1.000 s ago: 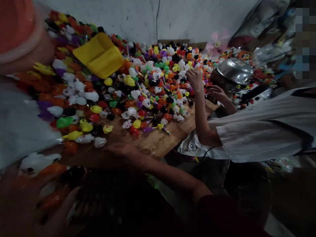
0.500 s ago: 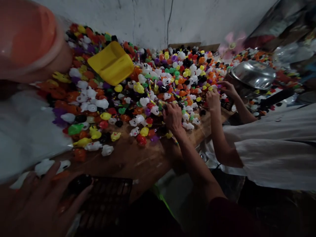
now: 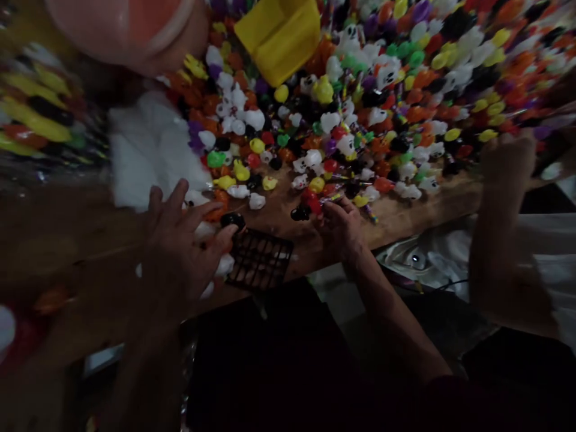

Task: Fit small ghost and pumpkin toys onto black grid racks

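My left hand (image 3: pixel 182 240) is held low over the wooden table, palm down with its fingers spread. A round black toy (image 3: pixel 233 221) lies against its thumb tip, and several white toys (image 3: pixel 224 264) show beneath and beside the thumb. My right hand (image 3: pixel 344 223) is at the front edge of the toy pile, fingers curled together. A small black toy figure (image 3: pixel 300 213) sticks out past its fingertips, close to a red toy (image 3: pixel 311 200). Between the hands rests a dark gridded plastic tray (image 3: pixel 261 259); its slots are too dim to make out.
Small colourful plastic toys (image 3: pixel 324 90) heap across the back of the table (image 3: pixel 310 240). A yellow scoop (image 3: pixel 283 36) lies on them. A pink tub (image 3: pixel 130 30), a white plastic bag (image 3: pixel 150 150) and bagged toys (image 3: pixel 38 108) are at left. A co-worker's arm (image 3: pixel 506 210) reaches in at right.
The view has swung left and down. My right hand has drawn back from within the pile to its front edge, with a black toy at its fingertips. My left hand stays spread beside the tray.
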The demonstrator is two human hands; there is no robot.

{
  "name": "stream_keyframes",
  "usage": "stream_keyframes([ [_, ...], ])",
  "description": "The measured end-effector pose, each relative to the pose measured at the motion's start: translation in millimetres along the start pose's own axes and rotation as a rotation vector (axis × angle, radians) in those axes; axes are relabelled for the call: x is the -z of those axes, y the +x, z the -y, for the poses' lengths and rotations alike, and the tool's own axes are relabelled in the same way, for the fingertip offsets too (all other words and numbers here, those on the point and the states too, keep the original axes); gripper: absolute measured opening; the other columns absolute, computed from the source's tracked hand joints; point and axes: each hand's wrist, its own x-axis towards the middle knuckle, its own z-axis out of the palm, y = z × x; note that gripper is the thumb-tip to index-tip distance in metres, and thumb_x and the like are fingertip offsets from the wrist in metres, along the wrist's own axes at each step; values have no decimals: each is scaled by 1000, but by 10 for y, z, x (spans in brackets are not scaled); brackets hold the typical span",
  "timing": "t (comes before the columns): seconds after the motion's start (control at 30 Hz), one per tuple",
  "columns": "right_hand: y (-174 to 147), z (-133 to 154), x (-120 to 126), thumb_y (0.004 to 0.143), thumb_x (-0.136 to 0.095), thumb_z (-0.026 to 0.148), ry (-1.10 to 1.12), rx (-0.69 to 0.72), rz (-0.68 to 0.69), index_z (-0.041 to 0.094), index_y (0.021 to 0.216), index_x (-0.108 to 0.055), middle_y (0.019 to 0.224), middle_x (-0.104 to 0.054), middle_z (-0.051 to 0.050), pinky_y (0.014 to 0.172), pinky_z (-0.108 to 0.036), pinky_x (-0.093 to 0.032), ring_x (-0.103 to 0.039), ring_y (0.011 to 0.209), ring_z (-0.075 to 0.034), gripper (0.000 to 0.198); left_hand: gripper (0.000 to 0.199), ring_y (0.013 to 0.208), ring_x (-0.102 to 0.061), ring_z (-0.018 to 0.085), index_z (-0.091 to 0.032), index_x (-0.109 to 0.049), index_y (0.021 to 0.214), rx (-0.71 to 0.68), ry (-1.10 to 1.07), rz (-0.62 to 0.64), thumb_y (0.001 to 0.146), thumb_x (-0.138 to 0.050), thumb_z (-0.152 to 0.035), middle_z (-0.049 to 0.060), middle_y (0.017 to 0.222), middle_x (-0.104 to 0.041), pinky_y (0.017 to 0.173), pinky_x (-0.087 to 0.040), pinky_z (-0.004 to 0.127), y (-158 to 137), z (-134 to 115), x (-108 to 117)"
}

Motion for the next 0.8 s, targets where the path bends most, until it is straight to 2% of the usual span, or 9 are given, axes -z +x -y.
stream_keyframes([
  [0.07, -45, -94, -23, 68, -79, 38, -32, -2, 7, 23, 85, -59, 71, -62, 7, 55, -22, -47, -53, 56, -8, 30, 39, 151, -35, 42, -20, -68, 122, 69, 37, -30, 97, -57, -47, 14, 155, -51, 124, -34, 66, -85, -1, 61],
  [0.1, -60, -118, -28, 71, -77, 38, -108, 41, 22, 23, 85, -60, 73, -63, 6, 59, -23, -48, -55, 60, -9, 27, 38, 152, -35, 40, -21, -67, 123, 91, 42, -35, 98, -55, -47, 13, 155, -51, 125, -34, 64, -142, -4, 82],
  [0.23, -112, -154, -20, 83, -70, 36, -650, 383, 190, 22, 85, -66, 85, -68, -1, 74, -31, -52, -61, 79, -16, 14, 31, 156, -29, 36, -22, -64, 121, 119, 7, -8, 99, -55, -42, 11, 159, -47, 129, -29, 61, -413, -17, 113],
  [0.33, -135, -137, -40, 89, -66, 35, -851, 541, 308, 22, 92, -68, 92, -70, -4, 78, -35, -54, -65, 86, -19, 13, 34, 159, -19, 35, -27, -59, 128, 165, 9, 55, 98, -57, -44, 7, 165, -39, 130, -25, 62, -554, -23, 157],
  [0.43, -143, -32, -168, 95, -63, 36, -812, 577, 317, 24, 105, -68, 100, -72, -4, 83, -36, -57, -68, 91, -20, 16, 41, 161, -13, 36, -30, -55, 135, 140, 22, 80, 98, -54, -46, 4, 167, -34, 130, -23, 64, -552, -47, 223],
  [0.53, -172, 161, -431, 97, -64, 38, -684, 630, 314, 25, 106, -67, 101, -72, -3, 88, -36, -59, -69, 96, -19, 16, 41, 160, -10, 39, -31, -60, 131, 134, 110, 125, 95, -57, -49, 2, 168, -32, 130, -21, 66, -441, -88, 238],
  [0.63, -240, 375, -742, 100, -62, 40, -558, 698, 349, 27, 107, -66, 108, -72, -4, 91, -36, -60, -70, 102, -20, 16, 43, 159, -8, 46, -25, -65, 127, 154, 206, 207, 91, -64, -49, 7, 170, -25, 127, -19, 71, -362, -125, 180],
  [0.7, -280, 478, -906, 101, -60, 38, -539, 757, 421, 27, 109, -65, 114, -72, -3, 96, -36, -59, -70, 108, -20, 14, 45, 159, -6, 47, -24, -64, 130, 132, 231, 238, 91, -66, -46, 9, 171, -22, 125, -19, 73, -370, -142, 135],
  [0.8, -279, 521, -1038, 102, -58, 32, -680, 822, 624, 26, 111, -64, 115, -73, -3, 96, -35, -58, -70, 110, -20, 12, 38, 159, -1, 46, -27, -68, 125, 76, 250, 254, 90, -68, -43, 5, 172, -22, 125, -20, 73, -437, -166, 105],
])
